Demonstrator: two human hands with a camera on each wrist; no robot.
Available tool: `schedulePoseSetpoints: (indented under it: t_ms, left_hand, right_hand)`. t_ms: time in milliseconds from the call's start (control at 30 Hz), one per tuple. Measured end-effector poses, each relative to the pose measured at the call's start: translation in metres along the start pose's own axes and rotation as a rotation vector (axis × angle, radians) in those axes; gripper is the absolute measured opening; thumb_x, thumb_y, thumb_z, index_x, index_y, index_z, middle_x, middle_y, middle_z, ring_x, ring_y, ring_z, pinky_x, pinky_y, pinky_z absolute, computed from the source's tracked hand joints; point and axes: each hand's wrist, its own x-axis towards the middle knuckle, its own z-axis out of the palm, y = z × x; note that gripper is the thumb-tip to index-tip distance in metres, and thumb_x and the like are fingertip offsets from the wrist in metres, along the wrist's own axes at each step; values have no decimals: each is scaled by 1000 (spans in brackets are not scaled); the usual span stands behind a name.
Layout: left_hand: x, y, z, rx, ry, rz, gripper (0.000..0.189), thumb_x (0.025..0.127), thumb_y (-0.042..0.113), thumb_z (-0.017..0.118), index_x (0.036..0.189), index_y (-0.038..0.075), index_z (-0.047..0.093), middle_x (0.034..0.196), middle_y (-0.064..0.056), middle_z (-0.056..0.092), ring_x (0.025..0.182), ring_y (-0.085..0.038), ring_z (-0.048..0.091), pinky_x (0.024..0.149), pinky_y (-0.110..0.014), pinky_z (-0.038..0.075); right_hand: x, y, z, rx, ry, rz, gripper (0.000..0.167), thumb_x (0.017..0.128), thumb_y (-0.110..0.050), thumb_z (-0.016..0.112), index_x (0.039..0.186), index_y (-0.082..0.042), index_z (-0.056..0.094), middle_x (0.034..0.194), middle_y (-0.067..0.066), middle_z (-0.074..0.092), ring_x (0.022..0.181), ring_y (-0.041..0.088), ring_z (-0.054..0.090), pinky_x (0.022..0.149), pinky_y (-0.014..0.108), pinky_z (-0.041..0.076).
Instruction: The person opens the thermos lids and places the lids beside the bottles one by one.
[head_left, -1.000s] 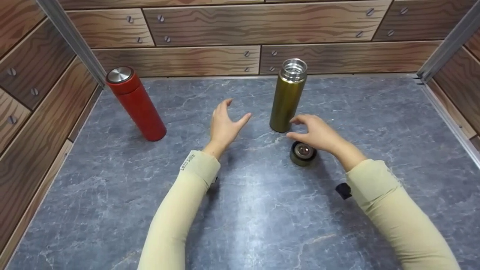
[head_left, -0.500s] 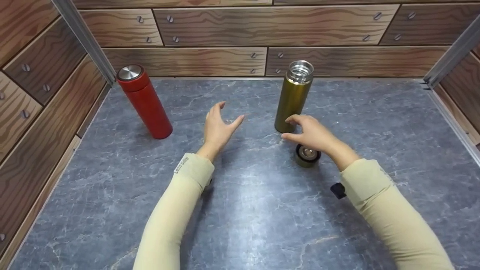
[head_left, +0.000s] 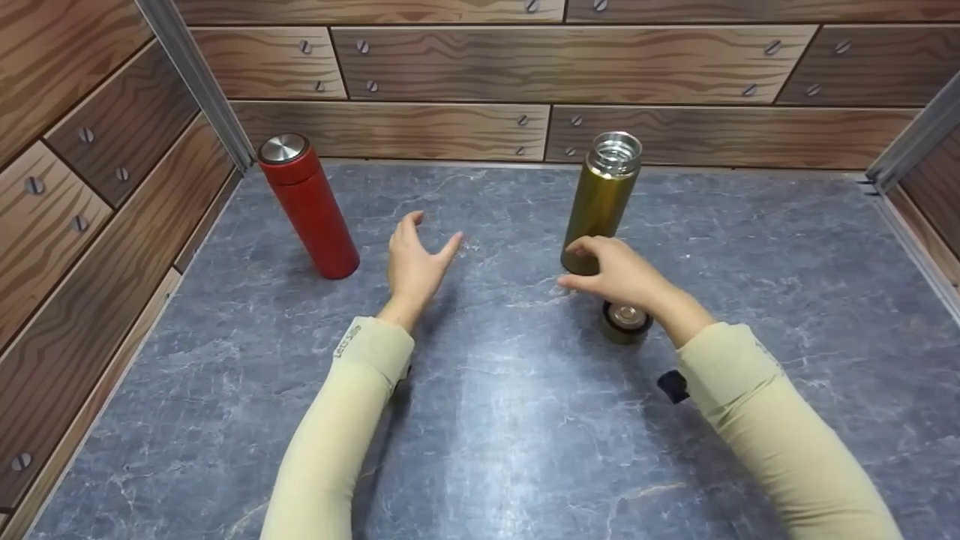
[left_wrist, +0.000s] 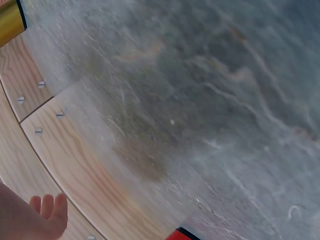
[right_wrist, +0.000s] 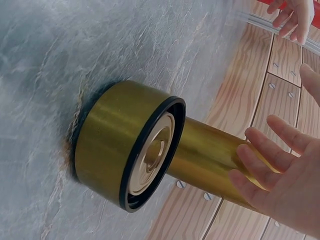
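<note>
A red thermos [head_left: 311, 214] with a steel-topped lid stands upright at the left. My left hand [head_left: 414, 266] hovers to its right, fingers and thumb spread apart, holding nothing. At right stands a gold thermos [head_left: 598, 202] without its lid, its steel mouth bare. My right hand [head_left: 622, 277] is in front of its base with fingers loosely bent and nothing in them. The gold lid [right_wrist: 125, 145] lies upside down on the table just below that hand, its inner side up. In the left wrist view only a bit of the left hand [left_wrist: 47, 215] shows.
The grey marbled table [head_left: 495, 420] is bounded by wood-patterned walls [head_left: 570, 64] at the back and sides. Metal corner posts [head_left: 202, 86] stand at the far corners.
My left hand has drifted left, toward the red thermos. My right hand stays near the lid, a little further left over it. The whole head view has shifted slightly.
</note>
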Motion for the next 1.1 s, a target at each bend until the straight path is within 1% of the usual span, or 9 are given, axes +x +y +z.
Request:
schedulePoseSetpoints:
  t_ms: [133,300,533,633,733,833,900,1000,1100]
  left_hand:
    - [1,-6,-5,10,99,-14,64,81,41,67,129,4,46,127,-12,53,120,-28,48,102,-38,38]
    - [1,-14,-12,26,155,-38,63,82,41,67,129,3,46,127,-13,53,120,-28,48,103,-38,38]
    - [2,-22,-23,105,272,-74,61,81,43,65,126,6,48,126,-11,54,116,-28,48,94,-42,43]
    - [1,-27,-31,135,350,-75,62,81,44,64,126,6,47,129,-12,50,118,-28,45,95,-42,43]
    - [2,-33,-40,145,450,-59,64,80,45,64,126,6,45,132,-13,45,122,-28,42,98,-41,41]
    - [4,-40,-51,126,556,-57,66,77,44,67,126,5,45,133,-15,42,124,-29,41,100,-41,40]
    - [6,-45,-58,112,601,-76,68,76,44,68,126,4,44,133,-16,42,124,-30,40,101,-41,38]
    - [12,-51,-68,107,615,-137,74,75,44,69,129,2,41,135,-17,40,126,-31,39,104,-42,36]
    - [17,-55,-79,116,566,-212,81,75,48,68,133,2,36,138,-18,36,128,-31,35,105,-43,35]
  right_hand:
    - [0,0,-1,7,-7,12,56,83,-34,67,123,3,53,121,24,56,115,38,50,101,51,37]
    - [1,1,0,6,-22,14,57,83,-36,67,123,3,53,121,24,56,116,38,51,102,51,37]
    - [2,1,-1,30,-23,2,56,84,-32,67,124,4,52,123,25,56,117,38,50,103,51,37]
    - [2,0,-1,31,-27,-7,55,84,-31,67,124,4,52,123,25,56,118,38,50,103,51,37]
    - [1,1,0,34,-41,-22,53,85,-30,66,123,4,52,124,25,56,118,38,50,103,51,37]
    - [2,3,1,38,-49,-33,51,86,-29,65,123,5,53,123,26,56,118,38,51,103,51,37]
    - [2,3,1,41,-49,-39,51,86,-28,65,122,5,53,123,26,56,118,39,51,103,51,37]
    - [1,2,1,34,-48,-48,51,85,-28,66,122,5,53,122,26,56,117,39,51,103,51,37]
    - [2,0,2,28,-54,-50,52,85,-29,66,122,5,53,123,26,56,117,39,51,103,51,37]
